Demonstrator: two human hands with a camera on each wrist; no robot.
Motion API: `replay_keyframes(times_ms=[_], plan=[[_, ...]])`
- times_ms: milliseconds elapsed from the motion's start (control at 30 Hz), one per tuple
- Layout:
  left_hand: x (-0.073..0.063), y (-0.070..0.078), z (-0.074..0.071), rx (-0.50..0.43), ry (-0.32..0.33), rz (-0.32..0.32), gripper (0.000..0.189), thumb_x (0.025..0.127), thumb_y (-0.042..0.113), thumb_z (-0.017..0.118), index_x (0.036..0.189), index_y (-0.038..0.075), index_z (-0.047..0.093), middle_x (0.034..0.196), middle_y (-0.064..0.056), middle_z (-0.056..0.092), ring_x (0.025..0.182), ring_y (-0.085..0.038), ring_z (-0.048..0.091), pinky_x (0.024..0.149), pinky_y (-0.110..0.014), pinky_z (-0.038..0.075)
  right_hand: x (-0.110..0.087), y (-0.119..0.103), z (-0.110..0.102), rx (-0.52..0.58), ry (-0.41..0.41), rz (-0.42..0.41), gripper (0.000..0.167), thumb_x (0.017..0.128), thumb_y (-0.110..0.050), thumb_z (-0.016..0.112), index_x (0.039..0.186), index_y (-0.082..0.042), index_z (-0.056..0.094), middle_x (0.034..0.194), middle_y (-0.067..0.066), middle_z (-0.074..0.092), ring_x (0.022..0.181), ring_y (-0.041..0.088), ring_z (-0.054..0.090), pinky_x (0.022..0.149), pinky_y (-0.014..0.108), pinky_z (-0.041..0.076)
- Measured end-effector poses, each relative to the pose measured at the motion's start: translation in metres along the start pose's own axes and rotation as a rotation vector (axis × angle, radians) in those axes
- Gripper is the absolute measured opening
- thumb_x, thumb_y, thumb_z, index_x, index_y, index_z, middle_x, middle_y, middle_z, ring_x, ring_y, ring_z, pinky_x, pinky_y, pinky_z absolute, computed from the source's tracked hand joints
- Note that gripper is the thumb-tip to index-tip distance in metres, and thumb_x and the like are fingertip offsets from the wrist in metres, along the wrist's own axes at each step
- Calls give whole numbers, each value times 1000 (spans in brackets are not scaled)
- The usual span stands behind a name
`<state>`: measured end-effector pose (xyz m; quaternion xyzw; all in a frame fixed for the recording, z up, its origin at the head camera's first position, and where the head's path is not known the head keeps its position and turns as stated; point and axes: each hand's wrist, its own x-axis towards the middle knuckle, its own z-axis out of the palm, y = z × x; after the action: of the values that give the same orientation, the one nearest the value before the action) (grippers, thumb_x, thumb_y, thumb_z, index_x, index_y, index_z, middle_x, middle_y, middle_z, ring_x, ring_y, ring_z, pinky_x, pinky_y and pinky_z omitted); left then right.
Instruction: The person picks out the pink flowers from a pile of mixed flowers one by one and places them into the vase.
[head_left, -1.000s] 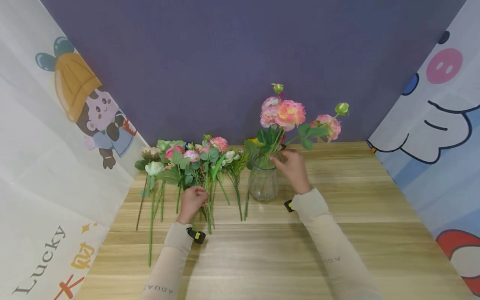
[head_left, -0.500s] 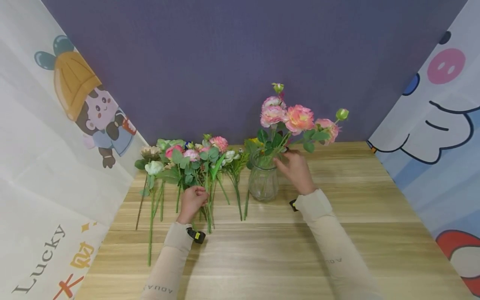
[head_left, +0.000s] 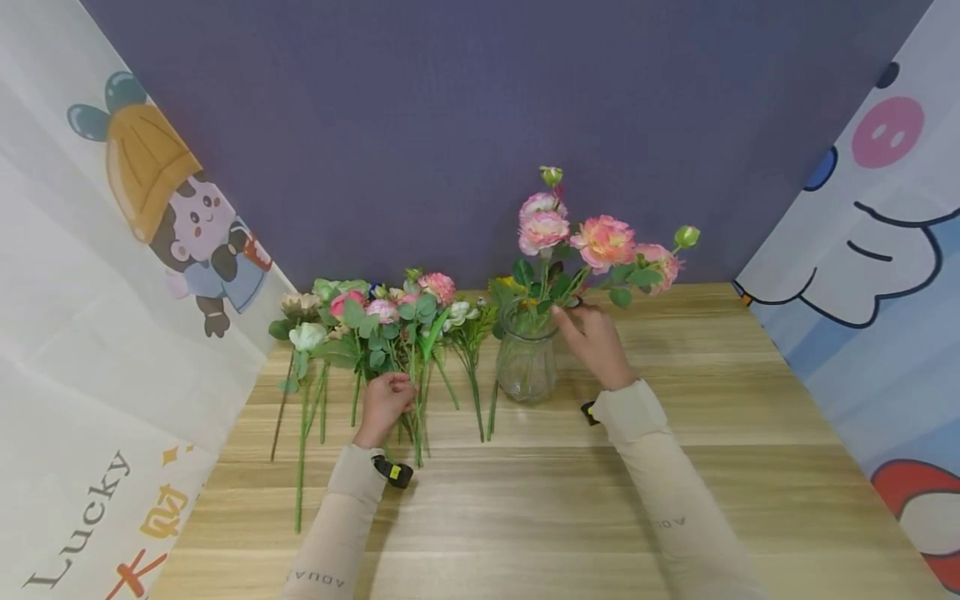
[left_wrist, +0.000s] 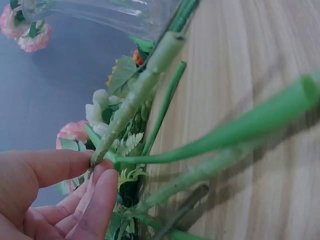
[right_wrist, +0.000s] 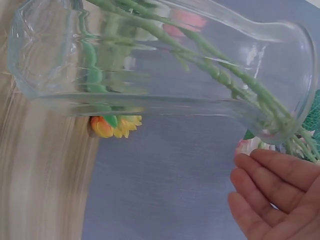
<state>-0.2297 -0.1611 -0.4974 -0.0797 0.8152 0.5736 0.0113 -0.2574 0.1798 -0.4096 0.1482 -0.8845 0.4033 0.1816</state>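
Wood-grain tabletop (head_left: 517,517) is spreading out beneath two hands and a glass vase (head_left: 527,379).
Left of the vase, the left hand (head_left: 385,406) is pinching a green stem (left_wrist: 129,106) between thumb and fingertip. At the vase's mouth, the right hand (head_left: 596,343) is holding its fingers nearly straight and close together; whether it is touching the vase, I cannot tell. Pink flowers (head_left: 603,242) are standing in the vase, loose flowers (head_left: 383,312) are lying left of it, and a purple-grey wall (head_left: 450,125) is rising behind it.
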Motion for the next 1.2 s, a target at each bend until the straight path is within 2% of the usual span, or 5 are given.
replay_keyframes(times_ms=[333,567,700,833,1200], plan=[[0,-3,3,-112,-3,-13,33,88,-3,59,119,-14,53,99,-31,62,67,-21,64,57,-24,54,-6,2,-1,105,44,102,56,103,-39,32,57,-8,40,51,2,37,49,22,40,52,36,36],[-2,-2,3,-141,-21,-44,36,90,-1,58,123,-12,50,106,-32,60,79,-29,65,64,-30,56,-14,10,-1,207,4,145,68,104,-40,19,115,13,61,73,29,58,103,44,56,98,52,40],[-2,-1,3,-162,-36,-65,38,91,1,58,125,-10,49,111,-32,59,88,-35,65,69,-34,56,-19,13,-1,258,13,115,68,105,-37,15,116,13,60,77,32,59,105,46,55,99,53,38],[-1,0,2,-180,-43,-84,38,91,2,58,126,-8,49,113,-30,59,89,-33,65,69,-32,56,-27,19,3,331,36,136,69,105,-33,9,118,14,58,122,30,56,114,45,51,101,51,36],[1,3,5,-213,-40,-98,41,91,7,61,129,-4,49,113,-26,59,90,-27,64,76,-37,55,-50,7,5,473,74,157,59,106,-17,12,111,22,56,112,37,57,105,49,54,95,56,40]])
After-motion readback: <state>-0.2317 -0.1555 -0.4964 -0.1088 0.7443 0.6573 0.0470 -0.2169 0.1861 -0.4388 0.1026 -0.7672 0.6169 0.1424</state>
